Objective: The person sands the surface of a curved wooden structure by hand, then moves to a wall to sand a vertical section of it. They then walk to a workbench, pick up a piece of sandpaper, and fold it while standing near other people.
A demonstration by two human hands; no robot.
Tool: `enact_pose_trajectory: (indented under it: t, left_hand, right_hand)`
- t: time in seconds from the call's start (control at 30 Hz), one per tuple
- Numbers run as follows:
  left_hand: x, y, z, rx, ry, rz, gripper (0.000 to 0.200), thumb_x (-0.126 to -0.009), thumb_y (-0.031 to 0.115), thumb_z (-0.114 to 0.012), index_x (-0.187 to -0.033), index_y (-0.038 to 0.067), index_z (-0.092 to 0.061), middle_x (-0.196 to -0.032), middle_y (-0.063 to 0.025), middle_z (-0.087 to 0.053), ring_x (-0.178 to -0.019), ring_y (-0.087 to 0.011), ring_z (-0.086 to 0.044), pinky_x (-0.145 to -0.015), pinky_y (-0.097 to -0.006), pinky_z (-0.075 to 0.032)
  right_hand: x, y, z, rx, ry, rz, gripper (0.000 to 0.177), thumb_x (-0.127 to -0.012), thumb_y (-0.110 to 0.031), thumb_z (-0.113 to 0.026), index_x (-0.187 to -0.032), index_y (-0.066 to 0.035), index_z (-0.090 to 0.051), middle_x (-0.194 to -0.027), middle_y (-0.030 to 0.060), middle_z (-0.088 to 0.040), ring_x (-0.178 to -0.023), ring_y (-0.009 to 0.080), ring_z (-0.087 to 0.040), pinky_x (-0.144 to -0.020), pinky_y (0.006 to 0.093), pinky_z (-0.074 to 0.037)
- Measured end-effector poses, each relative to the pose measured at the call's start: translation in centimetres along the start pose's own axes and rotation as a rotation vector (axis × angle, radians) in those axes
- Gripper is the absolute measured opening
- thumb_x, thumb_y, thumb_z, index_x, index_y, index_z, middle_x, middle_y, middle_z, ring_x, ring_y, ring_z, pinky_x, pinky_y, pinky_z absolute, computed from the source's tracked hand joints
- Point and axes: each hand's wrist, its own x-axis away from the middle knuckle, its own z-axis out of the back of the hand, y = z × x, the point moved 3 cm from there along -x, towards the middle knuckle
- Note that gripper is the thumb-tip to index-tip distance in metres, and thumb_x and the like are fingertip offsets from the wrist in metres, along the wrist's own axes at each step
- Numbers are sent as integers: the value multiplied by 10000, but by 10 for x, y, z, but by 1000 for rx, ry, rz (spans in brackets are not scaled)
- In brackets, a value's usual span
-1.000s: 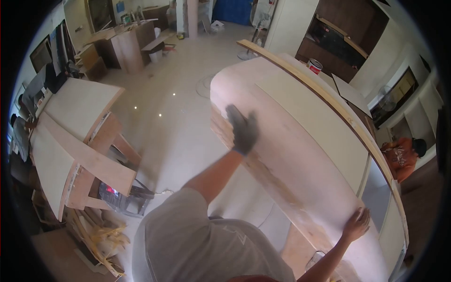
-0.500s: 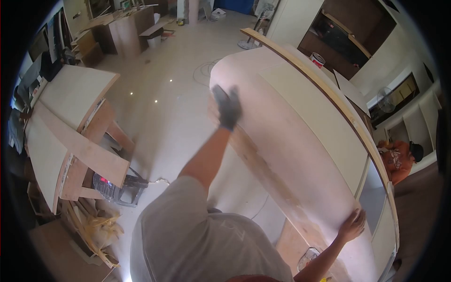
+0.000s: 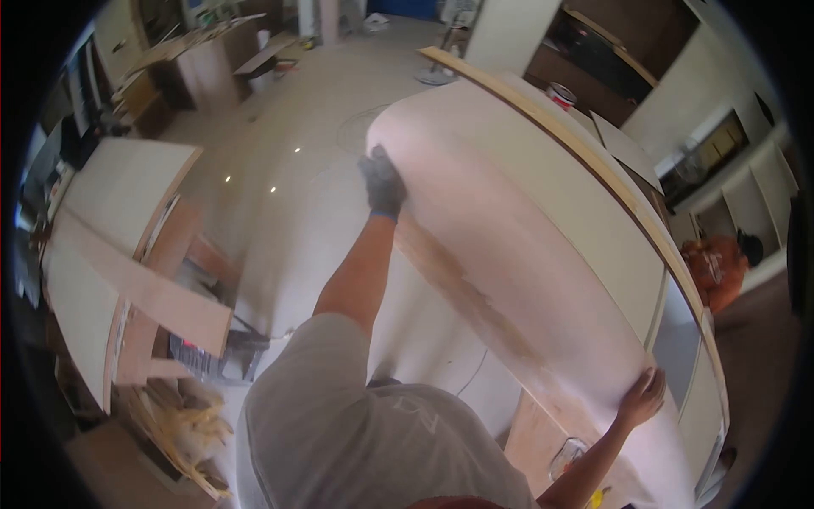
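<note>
A long piece with a smooth, pinkish rounded side (image 3: pixel 509 246) runs from the upper middle to the lower right. At its far rounded end, my left hand (image 3: pixel 383 182), in a dark grey glove, touches the edge, its fingers a little bent and slightly apart. Bare, my right hand (image 3: pixel 644 397) rests on the near part of the same surface, fingers laid over it. Nothing shows held in either hand. Beyond the pink side lies a pale flat panel (image 3: pixel 543 187), bordered by a curved wooden strip (image 3: pixel 551 119).
White-topped boards (image 3: pixel 127 195) and a loose wooden strip (image 3: pixel 161 288) are on the left, above a dark toolbox-like object (image 3: pixel 203 358). A can (image 3: pixel 560 96) stands behind the curved strip. Another person (image 3: pixel 714 270) in orange is at the far right. A cable crosses the floor.
My left hand has slid left onto the outer edge, and its fingers are more bent. My right hand stays in nearly the same spot on the surface. The view has shifted slightly.
</note>
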Motion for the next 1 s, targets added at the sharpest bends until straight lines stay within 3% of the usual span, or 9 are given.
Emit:
enact_pose_trajectory:
  t: [0.2, 0.3, 0.4, 0.5, 0.53, 0.6, 0.73, 0.87, 1.0]
  left_hand:
    - [126, -48, -26, -483, -8, -317, 755, -1002, 394, -540, -1452, -151, -273, -1440, -371, -349, -1304, -492, -403, -1122, -544, -324]
    - [61, -51, -15, -620, -25, -437, 759, -1001, 407, -547, -1454, -141, -282, -1431, -347, -375, -1280, -471, -440, -1107, -545, -343]
    - [2, 25, -25, -430, -100, -215, 763, -999, 421, -555, -1456, -130, -291, -1422, -323, -402, -1256, -449, -476, -1092, -546, -362]
    - [85, 104, -37, -461, -100, -144, 766, -998, 435, -562, -1457, -119, -299, -1413, -299, -428, -1231, -427, -513, -1077, -546, -382]
    - [75, 51, -35, -753, -100, -524, 838, -991, 544, -488, -1476, -109, -286, -1536, -327, -270, -1398, -423, -353, -1156, -454, -327]
    - [142, 32, -43, -606, -267, -834, 819, -1000, 541, -439, -1507, -75, -255, -1576, -309, -223, -1481, -484, -137, -1209, -540, -104]
    - [181, 58, -35, -621, -410, -1158, 769, -998, 493, -430, -1498, -74, -288, -1558, -296, -287, -1466, -490, -196, -1178, -621, -80]
    - [149, 80, -51, -778, -260, -947, 579, -992, 382, -471, -1395, -33, -451, -1414, -278, -471, -1311, -487, -395, -1110, -607, -215]
    - [220, 109, -67, -711, -503, -1207, 623, -915, 355, -584, -1378, -40, -450, -1411, -287, -462, -1324, -488, -379, -1110, -595, -223]
  right_hand:
    - [-7, 9, -10, -35, -54, 41, 500, -996, -392, -532, -1292, 2, -620, -1352, 200, -598, -1303, 371, -515, -1103, 526, -339]
    - [-1, 0, -21, -115, 5, 14, 551, -968, -383, -599, -1356, 6, -561, -1393, 216, -554, -1307, 373, -483, -1148, 482, -281]
    - [7, -5, -17, -97, 260, 103, 428, -916, -343, -688, -1210, -34, -650, -1289, 162, -628, -1261, 330, -536, -1095, 458, -348]
    - [6, -18, 9, -84, 153, -25, 464, -897, -395, -674, -1215, -58, -649, -1324, 141, -611, -1286, 322, -513, -1108, 537, -316]
    - [8, -18, 13, -114, 132, -48, 473, -896, -411, -662, -1215, -62, -649, -1331, 137, -607, -1292, 323, -507, -1116, 556, -299]
    - [16, -19, 19, -142, 177, -52, 489, -896, -417, -643, -1231, -61, -638, -1345, 136, -596, -1312, 329, -486, -1134, 571, -267]
    - [46, -17, 30, -168, 166, 8, 634, -859, -432, -649, -1355, -51, -544, -1433, 149, -512, -1360, 357, -423, -1156, 578, -219]
    - [56, 10, 25, -266, 203, 101, 665, -851, -449, -639, -1373, -54, -528, -1457, 149, -492, -1379, 362, -406, -1159, 585, -207]
    - [48, 75, 16, -224, 260, 27, 664, -856, -458, -631, -1374, -57, -528, -1462, 148, -490, -1387, 361, -400, -1158, 588, -209]
